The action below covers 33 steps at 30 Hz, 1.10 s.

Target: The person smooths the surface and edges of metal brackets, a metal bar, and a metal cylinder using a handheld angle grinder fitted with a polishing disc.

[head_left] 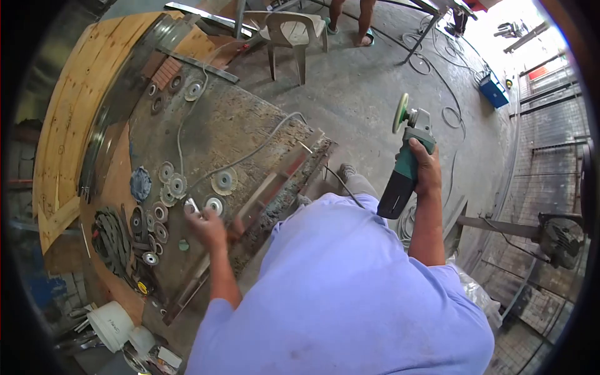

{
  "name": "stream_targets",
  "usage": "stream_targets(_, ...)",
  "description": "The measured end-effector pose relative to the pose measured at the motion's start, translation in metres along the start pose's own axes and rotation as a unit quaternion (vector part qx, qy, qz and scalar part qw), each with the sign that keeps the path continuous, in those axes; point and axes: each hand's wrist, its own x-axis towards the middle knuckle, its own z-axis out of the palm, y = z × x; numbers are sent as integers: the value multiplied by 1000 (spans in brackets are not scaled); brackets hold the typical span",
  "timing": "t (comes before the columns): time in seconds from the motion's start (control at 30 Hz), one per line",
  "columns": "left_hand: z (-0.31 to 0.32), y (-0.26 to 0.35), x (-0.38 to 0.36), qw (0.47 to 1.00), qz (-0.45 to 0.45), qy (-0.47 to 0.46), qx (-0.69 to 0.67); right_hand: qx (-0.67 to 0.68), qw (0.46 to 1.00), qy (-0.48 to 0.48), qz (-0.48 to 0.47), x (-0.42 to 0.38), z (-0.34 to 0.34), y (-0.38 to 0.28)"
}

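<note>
Green-and-black angle grinder [405, 164], tilted disc-up
Pale disc [400, 113] sits nearly edge-on, whole tool's well off the near edge of the bench [231, 125]; shiny metal bit [191, 204] above it, partly hidden tbh.

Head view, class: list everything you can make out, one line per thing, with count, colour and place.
grinder: one, green and black, right of centre
shiny piece: one, silver, left of centre, type unclear
bench: one, worn brown, left
discs: over ten, mostly grey, on the bench
cables: several, grey, on the bench and upper right
straps: one bundle, dark, bench's near left
planks: several, yellowish, far left
chair: one, cream, top
box: one, blue, upper right
bucket: one, white, lower left
bystander's legs: two, bare, top
shirt: one, lavender, bottom centre
left hand: one, bare, at the shiny piece
right hand: one, bare, around the grinder
</note>
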Motion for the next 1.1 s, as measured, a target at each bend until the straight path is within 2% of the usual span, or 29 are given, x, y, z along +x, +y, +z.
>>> stream_targets(0.03,4,49,-26,998,55,-31,14,-7,1000,8,9,-1,-11,-2)
stream_targets(0.07,15,78,-37,979,174,-87,69,-14,1000,11,16,1,-21,-5)
stream_targets(0.13,28,132,-42,942,308,-115,68,-28,999,-11,30,17,-36,-4)
stream_targets(0.23,72,134,-31,925,232,-273,127,-56,997,-46,30,47,-51,-14)
stream_targets(0.33,54,133,0,901,167,-401,-10,-77,995,-68,20,70,-56,-32)
stream_targets(0.37,48,132,5,883,109,-453,-64,-86,993,-81,15,78,-60,-40)
stream_targets(0.47,56,122,5,881,114,-451,87,-102,986,-123,41,107,-74,-54)
stream_targets(0.6,61,147,-34,959,124,-246,68,-163,971,-174,38,141,-72,-70)
stream_targets(0.63,68,156,-49,977,114,-171,64,-184,964,-189,26,144,-65,-75)
stream_targets(0.77,96,167,-63,986,31,-49,159,-330,902,-279,-23,175,-31,-84)
stream_targets(0.83,100,176,-60,985,-13,-6,173,-419,836,-345,-87,178,0,-93)
stream_targets(0.9,100,179,-60,984,-48,-23,172,-492,757,-409,-135,172,38,-101)
stream_targets(0.93,100,178,-57,983,-64,-28,172,-486,737,-453,-125,172,55,-99)
stream_targets(1.0,106,173,-53,982,-88,-2,169,-487,664,-546,-153,163,95,-97)
stream_targets(1.1,102,184,-56,967,-181,-19,176,-569,504,-618,-201,142,152,-97)
